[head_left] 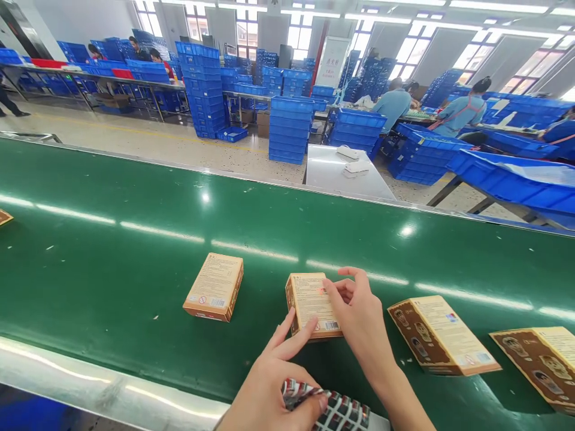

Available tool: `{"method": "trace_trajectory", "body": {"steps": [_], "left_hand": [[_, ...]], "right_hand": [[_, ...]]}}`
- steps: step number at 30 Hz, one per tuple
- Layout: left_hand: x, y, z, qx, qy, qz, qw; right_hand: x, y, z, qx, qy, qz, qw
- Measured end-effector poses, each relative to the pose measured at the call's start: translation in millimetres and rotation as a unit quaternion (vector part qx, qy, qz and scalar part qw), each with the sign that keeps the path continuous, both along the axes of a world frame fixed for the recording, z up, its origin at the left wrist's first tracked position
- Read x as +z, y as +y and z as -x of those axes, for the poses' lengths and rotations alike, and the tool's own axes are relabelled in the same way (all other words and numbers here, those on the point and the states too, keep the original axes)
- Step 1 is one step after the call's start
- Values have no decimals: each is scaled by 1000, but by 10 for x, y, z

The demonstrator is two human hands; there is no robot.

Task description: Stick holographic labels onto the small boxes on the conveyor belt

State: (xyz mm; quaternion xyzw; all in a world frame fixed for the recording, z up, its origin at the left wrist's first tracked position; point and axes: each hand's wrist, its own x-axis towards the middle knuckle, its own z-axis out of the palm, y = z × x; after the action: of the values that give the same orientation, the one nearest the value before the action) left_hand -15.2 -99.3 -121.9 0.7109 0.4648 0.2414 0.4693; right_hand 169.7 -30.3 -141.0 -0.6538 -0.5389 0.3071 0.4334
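Note:
A small tan carton (311,302) lies on the green conveyor belt (135,239) in front of me. My right hand (359,314) is closed on its right edge, fingers curled over the top. My left hand (274,377) reaches to the carton's near corner with two fingers stretched out, while its thumb and other fingers pinch a strip of red, black and white patterned packets (339,410). Another tan carton (215,287) lies to the left, apart from both hands.
Two larger brown-and-cream cartons (442,335) (541,359) lie on the belt to the right. A carton edge (4,216) shows at far left. A steel rail (90,383) borders the belt's near side. Beyond are stacked blue crates (290,129) and seated workers (460,114).

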Motion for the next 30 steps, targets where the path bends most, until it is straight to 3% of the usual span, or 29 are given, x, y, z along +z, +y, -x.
{"method": "trace_trajectory", "body": {"steps": [3, 5, 7, 9, 11, 14, 18, 20, 22, 24, 26, 30], "left_hand": [[10, -27, 50, 54, -38, 9, 998], [41, -49, 122, 101, -51, 21, 993], [83, -66, 206, 135, -56, 29, 989], [122, -73, 282, 152, -57, 29, 986], [148, -74, 336, 163, -54, 24, 985], [167, -78, 363, 185, -51, 23, 981], [186, -96, 347, 216, -49, 18, 975], [199, -97, 360, 224, -45, -8, 973], [213, -89, 406, 226, -33, -38, 973], [221, -76, 479, 224, -7, -62, 973], [213, -65, 562, 223, 26, -76, 972], [135, -69, 664, 173, 39, -61, 982]], "right_hand": [[31, -48, -181, -8, -15, -10, 1000], [111, -166, -279, 22, -49, -27, 998], [217, -322, -329, 119, -110, -78, 984], [312, -468, -328, 234, -176, -151, 944], [370, -570, -291, 301, -233, -213, 900], [395, -630, -218, 312, -299, -259, 864], [408, -658, -167, 308, -304, -278, 858], [422, -684, -177, 313, -271, -255, 874], [428, -692, -198, 306, -202, -195, 910], [410, -645, -194, 270, -91, -112, 952], [354, -523, -130, 218, 47, -30, 974], [165, -154, 175, 171, 269, 76, 945]]}}
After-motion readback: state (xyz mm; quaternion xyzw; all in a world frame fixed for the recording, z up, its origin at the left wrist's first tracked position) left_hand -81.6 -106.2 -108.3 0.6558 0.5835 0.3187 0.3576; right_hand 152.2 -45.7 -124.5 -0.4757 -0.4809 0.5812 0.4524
